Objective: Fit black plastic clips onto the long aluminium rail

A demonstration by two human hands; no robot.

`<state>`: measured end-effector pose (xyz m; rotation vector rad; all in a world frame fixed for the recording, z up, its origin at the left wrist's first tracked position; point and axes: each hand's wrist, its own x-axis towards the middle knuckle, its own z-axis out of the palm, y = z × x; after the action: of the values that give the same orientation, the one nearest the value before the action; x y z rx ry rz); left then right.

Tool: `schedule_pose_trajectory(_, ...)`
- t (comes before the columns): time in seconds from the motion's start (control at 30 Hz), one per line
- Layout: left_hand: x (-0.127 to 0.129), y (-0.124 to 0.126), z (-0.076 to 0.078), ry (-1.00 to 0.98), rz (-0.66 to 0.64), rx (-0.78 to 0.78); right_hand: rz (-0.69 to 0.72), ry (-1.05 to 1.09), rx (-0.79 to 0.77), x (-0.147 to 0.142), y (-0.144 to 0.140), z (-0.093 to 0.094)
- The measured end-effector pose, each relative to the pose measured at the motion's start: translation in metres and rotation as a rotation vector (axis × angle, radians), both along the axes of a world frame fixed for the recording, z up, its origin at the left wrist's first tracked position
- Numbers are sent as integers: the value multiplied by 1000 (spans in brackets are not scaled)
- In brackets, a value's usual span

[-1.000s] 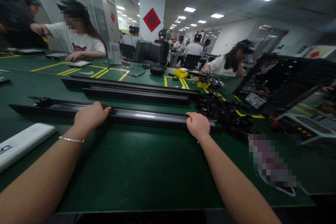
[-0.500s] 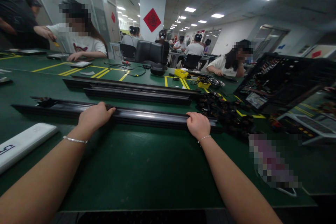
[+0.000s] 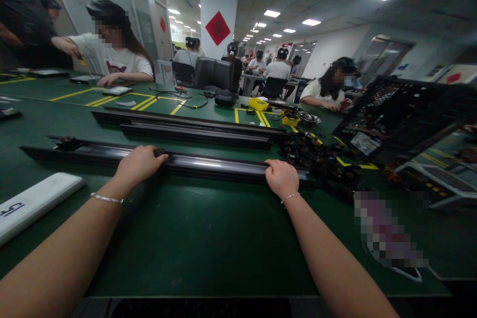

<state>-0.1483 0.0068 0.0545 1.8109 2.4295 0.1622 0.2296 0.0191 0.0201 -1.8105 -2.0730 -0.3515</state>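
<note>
A long black metal rail [image 3: 212, 165] lies across the green table [image 3: 208, 238] in front of me. My left hand [image 3: 138, 165] rests on top of the rail near its middle, fingers laid over a small black piece at the fingertips. My right hand [image 3: 281, 178] grips the rail near its right end, fingers curled over it. A thin bracelet circles each wrist. Two more black rails [image 3: 186, 129] lie parallel behind the first one.
A heap of small black parts [image 3: 320, 159] sits right of the rails. A black open computer case [image 3: 402, 114] stands at the right. A white flat slab [image 3: 33, 203] lies at the left. Several seated people work at the far tables; a yellow box [image 3: 258, 104] and cables lie there.
My left hand has slid a little to the right along the rail. My right hand has stayed where it was.
</note>
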Motion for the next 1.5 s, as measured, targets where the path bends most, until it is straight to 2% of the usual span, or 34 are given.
schedule_pose_trajectory(0.63, -6, 1, -9, 28, -14, 57, -7, 14, -28, -1, -1, 1)
schedule_pose_trajectory(0.87, 11, 0, -9, -31, -40, 84, -11, 24, -24, -1, -1, 2)
schedule_pose_trajectory(1.03, 14, 1, -9, -44, -44, 97, -13, 23, -34, -1, 0, 2)
schedule_pose_trajectory(1.33, 22, 2, -11, -82, -104, 115, -4, 17, -15, 0, 0, 2)
schedule_pose_trajectory(1.5, 30, 0, -10, -139, -179, 108, -5, 10, -15, -1, 0, 1)
